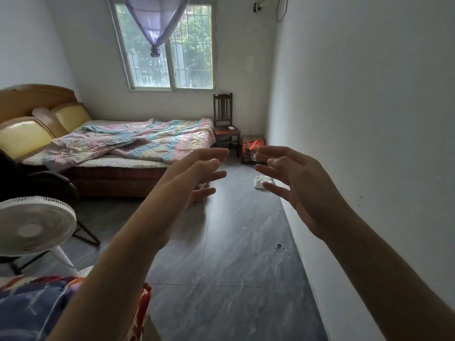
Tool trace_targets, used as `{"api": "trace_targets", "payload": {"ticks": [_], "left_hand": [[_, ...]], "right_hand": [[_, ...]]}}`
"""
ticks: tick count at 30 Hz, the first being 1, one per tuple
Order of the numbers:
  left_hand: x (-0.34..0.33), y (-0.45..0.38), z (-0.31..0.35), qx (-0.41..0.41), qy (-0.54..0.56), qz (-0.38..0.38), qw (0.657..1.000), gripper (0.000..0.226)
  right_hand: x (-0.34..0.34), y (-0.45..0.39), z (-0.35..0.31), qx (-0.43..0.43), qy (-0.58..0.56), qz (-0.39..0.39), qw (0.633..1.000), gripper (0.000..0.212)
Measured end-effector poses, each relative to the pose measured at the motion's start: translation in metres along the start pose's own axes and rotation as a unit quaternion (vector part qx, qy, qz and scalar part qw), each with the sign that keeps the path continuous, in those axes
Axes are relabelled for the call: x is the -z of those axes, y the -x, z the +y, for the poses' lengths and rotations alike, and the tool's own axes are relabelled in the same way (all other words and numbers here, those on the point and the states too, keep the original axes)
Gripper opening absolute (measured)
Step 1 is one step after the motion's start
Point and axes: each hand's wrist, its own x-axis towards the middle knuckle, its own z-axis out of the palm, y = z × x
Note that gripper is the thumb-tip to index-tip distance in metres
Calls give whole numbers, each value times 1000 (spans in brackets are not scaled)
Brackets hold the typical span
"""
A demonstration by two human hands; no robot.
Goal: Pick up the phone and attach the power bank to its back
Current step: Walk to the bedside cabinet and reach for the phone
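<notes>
- Holding both arms out ahead of you, you have your left hand (pixel 194 173) and right hand (pixel 293 175) raised side by side over the grey floor (pixel 234 267), palms turned toward each other with a gap between them.
- Your left hand is spread, fingers loosely fanned and empty; your right hand is spread the same way, fingers slightly curled, gripping nothing.
- Take the wooden chair (pixel 225 124) as your landmark: it stands below the window (pixel 167 50), touching the foot of the bed (pixel 138 143).
- A small white flat thing (pixel 231 128) lies on the chair's seat; it is too small to tell whether that is the phone or the power bank.
- Just right of the chair, against the wall, sits a box with an orange bag (pixel 253 146).
- In front of the chair, nearer you, a white crumpled item (pixel 263 181) lies on the floor, partly behind your right fingers.
- Far left of the chair, a white fan (pixel 34 225) stands close to you.
</notes>
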Motion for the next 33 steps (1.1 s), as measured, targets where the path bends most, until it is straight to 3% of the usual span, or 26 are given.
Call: {"api": "trace_targets", "payload": {"ticks": [10, 19, 26, 33], "left_hand": [[46, -132, -52, 24, -3, -1, 1000, 28], [38, -294, -92, 23, -14, 8, 1000, 30], [37, -429, -110, 16, -4, 35, 999, 32], [65, -512, -140, 31, -11, 67, 997, 29]], "right_hand": [[-18, -144, 34, -3, 34, -14, 999, 26], [12, -309, 72, 4, 24, -20, 1000, 26], [33, -451, 81, 14, 20, -33, 999, 26], [10, -552, 102, 3, -11, -68, 998, 28]]}}
